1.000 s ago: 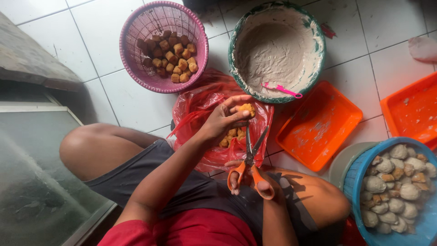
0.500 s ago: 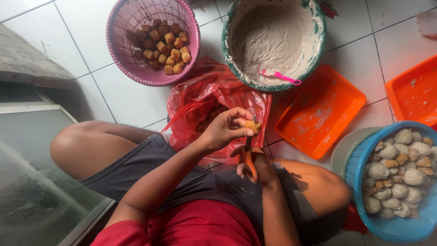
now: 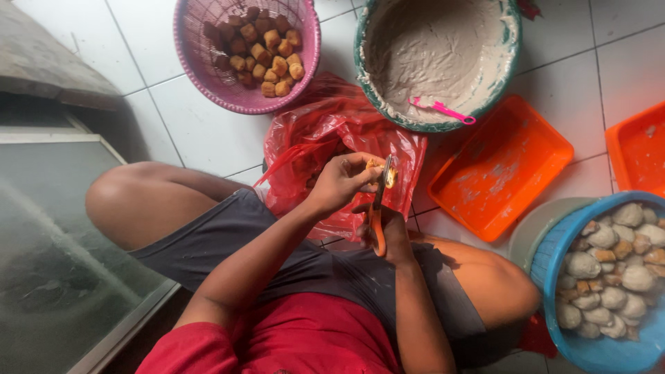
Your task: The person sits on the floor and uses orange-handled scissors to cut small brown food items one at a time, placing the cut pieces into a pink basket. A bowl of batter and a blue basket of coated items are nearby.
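The person sits on a white tiled floor (image 3: 201, 131) in a red shirt and dark grey shorts, knees spread. The right hand (image 3: 391, 232) is closed around the orange plastic loops of a pair of scissors (image 3: 379, 208), whose metal blades rise to the piece of fried tofu (image 3: 377, 170) and close on it. The left hand (image 3: 343, 181) pinches that small, golden, rough-skinned cube between thumb and fingertips, the other fingers curled in beside it. Both hands work just above a crumpled, glossy red plastic bag (image 3: 325, 131) lying on the floor between the knees.

At the floor's right edge, beside the right knee, a round blue plastic basket (image 3: 554, 246) sits inside a grey bucket and holds many pale, lumpy stuffed balls with a few brown pieces among them. Two shallow square orange plastic trays follow: one (image 3: 502, 170) just right of the bag, smeared with whitish paste, and another (image 3: 637, 149) cut off by the right edge.

Farthest, at the top edge, stand two round vessels. The pink woven plastic basket (image 3: 201, 52) holds a heap of brown fried tofu cubes. The green-rimmed basin (image 3: 509, 41) is coated with grey-white paste, and one pink plastic spoon (image 3: 443, 111) lies inside its near rim.
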